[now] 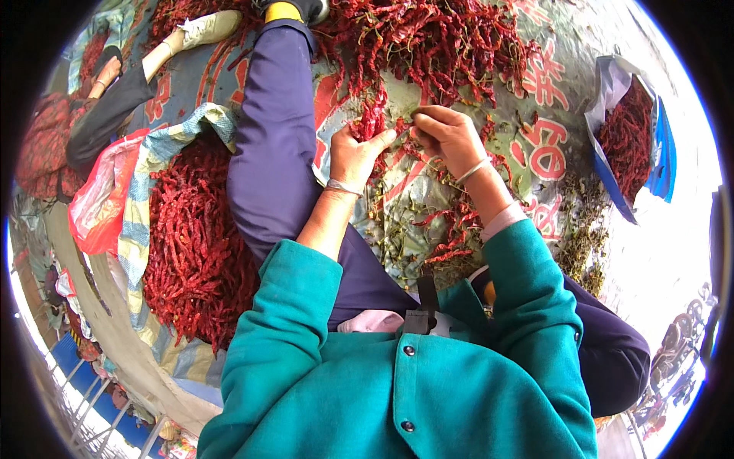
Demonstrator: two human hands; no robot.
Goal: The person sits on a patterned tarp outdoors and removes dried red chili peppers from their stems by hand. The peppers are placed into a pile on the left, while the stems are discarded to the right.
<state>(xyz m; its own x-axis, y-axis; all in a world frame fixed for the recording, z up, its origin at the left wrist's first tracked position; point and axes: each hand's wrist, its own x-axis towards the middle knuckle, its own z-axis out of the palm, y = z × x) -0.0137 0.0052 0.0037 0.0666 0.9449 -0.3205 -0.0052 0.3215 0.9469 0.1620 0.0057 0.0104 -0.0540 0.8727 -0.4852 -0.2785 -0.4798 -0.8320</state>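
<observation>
A small bunch of dried red chilies (372,113) is gripped in my left hand (353,159), its tips pointing away from me. My right hand (453,141) is just to the right, with thumb and fingers pinched together. What lies in that pinch is too small to make out. A short piece of red chili (402,125) shows between the two hands. Beyond them spreads a large heap of dried red chilies (428,46). Loose chilies (451,243) and stem scraps (394,249) lie on the printed sheet (489,176) below my hands.
Left of my outstretched leg (271,130) stands a checked woven sack (136,229) full of chilies, beside a red plastic bag (95,203). A blue and white bag (600,115) with chilies is at the far right. Another person (115,115) sits at the upper left.
</observation>
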